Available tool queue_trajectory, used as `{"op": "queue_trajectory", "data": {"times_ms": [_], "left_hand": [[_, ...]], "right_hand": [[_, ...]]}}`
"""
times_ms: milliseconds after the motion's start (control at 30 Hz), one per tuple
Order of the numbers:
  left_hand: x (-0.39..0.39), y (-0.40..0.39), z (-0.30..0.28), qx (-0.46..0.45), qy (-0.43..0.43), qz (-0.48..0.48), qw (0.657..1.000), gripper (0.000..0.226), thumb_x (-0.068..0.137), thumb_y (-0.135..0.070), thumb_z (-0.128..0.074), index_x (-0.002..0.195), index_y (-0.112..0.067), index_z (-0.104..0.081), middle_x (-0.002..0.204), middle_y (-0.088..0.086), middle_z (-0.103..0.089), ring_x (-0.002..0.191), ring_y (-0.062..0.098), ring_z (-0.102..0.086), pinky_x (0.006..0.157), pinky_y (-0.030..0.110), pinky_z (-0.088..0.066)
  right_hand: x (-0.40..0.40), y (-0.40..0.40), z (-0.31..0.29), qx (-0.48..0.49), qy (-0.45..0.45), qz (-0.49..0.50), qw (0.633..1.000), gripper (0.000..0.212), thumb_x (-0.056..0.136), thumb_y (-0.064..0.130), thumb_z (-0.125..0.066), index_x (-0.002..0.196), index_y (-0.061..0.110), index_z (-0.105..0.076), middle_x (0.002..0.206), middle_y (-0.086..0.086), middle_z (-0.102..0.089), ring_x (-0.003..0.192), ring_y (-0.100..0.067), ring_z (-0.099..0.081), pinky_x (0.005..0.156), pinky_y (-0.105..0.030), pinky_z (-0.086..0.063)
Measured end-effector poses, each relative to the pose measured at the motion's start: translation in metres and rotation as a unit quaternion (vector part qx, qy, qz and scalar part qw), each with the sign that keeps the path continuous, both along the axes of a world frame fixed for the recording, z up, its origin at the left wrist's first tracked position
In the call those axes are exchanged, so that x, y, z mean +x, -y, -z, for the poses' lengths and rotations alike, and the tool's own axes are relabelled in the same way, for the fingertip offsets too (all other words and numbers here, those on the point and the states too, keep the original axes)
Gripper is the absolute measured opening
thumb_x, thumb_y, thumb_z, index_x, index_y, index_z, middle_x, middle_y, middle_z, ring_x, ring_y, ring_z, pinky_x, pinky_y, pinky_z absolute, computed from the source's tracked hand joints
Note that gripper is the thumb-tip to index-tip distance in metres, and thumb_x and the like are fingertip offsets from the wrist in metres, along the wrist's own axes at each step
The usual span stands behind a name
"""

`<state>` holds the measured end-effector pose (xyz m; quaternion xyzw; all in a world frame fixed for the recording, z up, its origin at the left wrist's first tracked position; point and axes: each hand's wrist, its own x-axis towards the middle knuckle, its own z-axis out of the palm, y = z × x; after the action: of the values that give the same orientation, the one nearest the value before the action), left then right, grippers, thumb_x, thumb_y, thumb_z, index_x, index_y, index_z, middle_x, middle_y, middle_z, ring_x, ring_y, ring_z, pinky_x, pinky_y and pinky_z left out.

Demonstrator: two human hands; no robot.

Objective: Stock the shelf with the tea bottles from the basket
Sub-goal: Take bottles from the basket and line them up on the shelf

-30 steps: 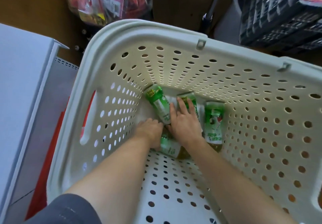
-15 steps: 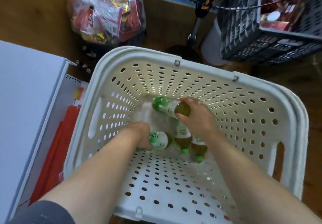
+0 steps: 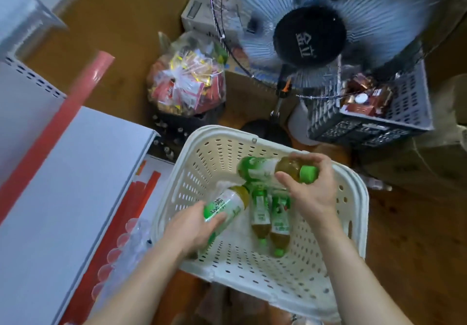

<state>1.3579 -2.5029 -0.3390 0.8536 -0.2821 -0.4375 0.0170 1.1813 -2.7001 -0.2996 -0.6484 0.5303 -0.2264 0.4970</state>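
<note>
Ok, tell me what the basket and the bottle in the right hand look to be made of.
Basket: cream moulded plastic by the look of it, matt, with rows of punched holes and a thick rounded rim.
Bottle in the right hand's grip: probably clear plastic, since amber tea shows through, with a glossy white and green wrap label and a green screw cap.

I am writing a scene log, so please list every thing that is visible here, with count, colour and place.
Green-labelled plastic tea bottles: four; two held, two lying in basket.
Cream perforated plastic basket: one, centre, on the floor.
White metal shelf: one, red edge strips, left.
Clear bag of snack packets: one, beyond the basket.
Black-hubbed electric fan: one, top right.
Dark plastic crate: one, right.
Left hand: grips one bottle.
Right hand: grips another near its cap.
</note>
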Motion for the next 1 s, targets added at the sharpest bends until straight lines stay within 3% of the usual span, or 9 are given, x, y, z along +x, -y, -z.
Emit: {"op": "queue_trajectory", "data": {"times_ms": [133, 200, 333, 467, 567, 667, 800, 900, 1000], "left_hand": [[-0.009, -0.022, -0.048, -0.098, -0.013, -0.087, 0.991, 0.061, 0.092, -0.076, -0.059, 0.134, -0.032, -0.062, 0.12, -0.007, -0.073, 0.106, 0.017, -0.069, 0.092, 0.037, -0.056], [-0.015, -0.032, -0.069, -0.146, -0.029, -0.129, 0.98, 0.075, 0.087, -0.083, -0.057, 0.142, -0.031, -0.061, 0.132, -0.009, -0.071, 0.116, 0.015, -0.066, 0.098, 0.035, -0.053], [-0.018, -0.047, -0.104, -0.247, -0.047, -0.242, 0.937, 0.118, 0.056, -0.112, -0.041, 0.144, -0.036, -0.06, 0.13, -0.011, -0.072, 0.116, 0.015, -0.069, 0.103, 0.043, -0.055], [-0.02, -0.049, -0.147, -0.324, -0.098, -0.316, 0.886, 0.073, 0.076, -0.087, -0.066, 0.128, -0.036, -0.065, 0.11, -0.013, -0.08, 0.099, 0.013, -0.079, 0.09, 0.051, -0.065], [-0.02, -0.045, -0.175, -0.381, -0.098, -0.342, 0.853, 0.026, 0.097, -0.047, -0.072, 0.119, -0.039, -0.062, 0.094, -0.022, -0.08, 0.084, -0.002, -0.077, 0.071, 0.023, -0.064], [-0.018, -0.046, -0.201, -0.433, -0.094, -0.37, 0.817, 0.02, 0.103, -0.028, -0.068, 0.121, -0.033, -0.06, 0.1, -0.011, -0.08, 0.082, -0.002, -0.077, 0.059, 0.016, -0.059], [-0.016, -0.057, -0.233, -0.487, -0.069, -0.381, 0.783, 0.038, 0.097, -0.035, -0.076, 0.125, -0.045, -0.053, 0.126, -0.009, -0.07, 0.107, 0.013, -0.076, 0.08, 0.03, -0.066], [-0.012, -0.072, -0.258, -0.522, -0.041, -0.378, 0.764, 0.043, 0.093, -0.039, -0.08, 0.124, -0.049, -0.052, 0.126, -0.012, -0.071, 0.114, 0.016, -0.073, 0.093, 0.044, -0.065], [-0.005, -0.091, -0.283, -0.552, 0.01, -0.37, 0.748, 0.045, 0.092, -0.039, -0.081, 0.122, -0.051, -0.05, 0.125, -0.018, -0.07, 0.113, 0.009, -0.071, 0.091, 0.032, -0.062]], "right_hand": [[0.0, 0.004, -0.059, -0.068, 0.075, 0.011, 0.995, 0.075, 0.077, 0.015, -0.097, 0.123, 0.055, -0.053, 0.133, 0.014, -0.068, 0.122, -0.006, -0.068, 0.106, -0.042, -0.059], [0.004, 0.01, -0.091, -0.09, 0.119, 0.002, 0.989, 0.079, 0.078, 0.012, -0.096, 0.129, 0.052, -0.052, 0.139, 0.012, -0.065, 0.127, -0.015, -0.068, 0.107, -0.048, -0.059], [0.014, 0.016, -0.15, -0.109, 0.205, -0.027, 0.972, 0.078, 0.086, 0.0, -0.087, 0.147, 0.03, -0.049, 0.143, 0.006, -0.068, 0.126, -0.014, -0.07, 0.106, -0.042, -0.059], [0.028, 0.013, -0.187, -0.112, 0.261, -0.049, 0.958, 0.082, 0.092, -0.002, -0.079, 0.159, 0.022, -0.039, 0.146, 0.001, -0.068, 0.125, -0.017, -0.071, 0.108, -0.041, -0.058], [0.041, 0.003, -0.209, -0.125, 0.274, -0.081, 0.95, 0.085, 0.092, 0.0, -0.08, 0.163, 0.022, -0.037, 0.148, 0.002, -0.067, 0.126, -0.021, -0.071, 0.111, -0.046, -0.057], [0.053, -0.011, -0.234, -0.13, 0.306, -0.104, 0.937, 0.083, 0.093, -0.003, -0.079, 0.161, 0.022, -0.04, 0.149, 0.004, -0.066, 0.126, -0.021, -0.071, 0.11, -0.045, -0.058], [0.068, -0.035, -0.269, -0.146, 0.336, -0.13, 0.921, 0.07, 0.095, -0.001, -0.077, 0.155, 0.019, -0.049, 0.139, 0.004, -0.069, 0.118, -0.015, -0.074, 0.101, -0.032, -0.061], [0.087, -0.06, -0.295, -0.179, 0.347, -0.153, 0.908, 0.055, 0.096, 0.003, -0.078, 0.146, 0.014, -0.058, 0.127, 0.004, -0.074, 0.11, -0.011, -0.075, 0.095, -0.03, -0.061], [0.108, -0.09, -0.322, -0.185, 0.377, -0.17, 0.891, 0.048, 0.097, 0.004, -0.076, 0.141, 0.017, -0.064, 0.117, 0.011, -0.077, 0.102, -0.004, -0.075, 0.087, -0.022, -0.059]]}}
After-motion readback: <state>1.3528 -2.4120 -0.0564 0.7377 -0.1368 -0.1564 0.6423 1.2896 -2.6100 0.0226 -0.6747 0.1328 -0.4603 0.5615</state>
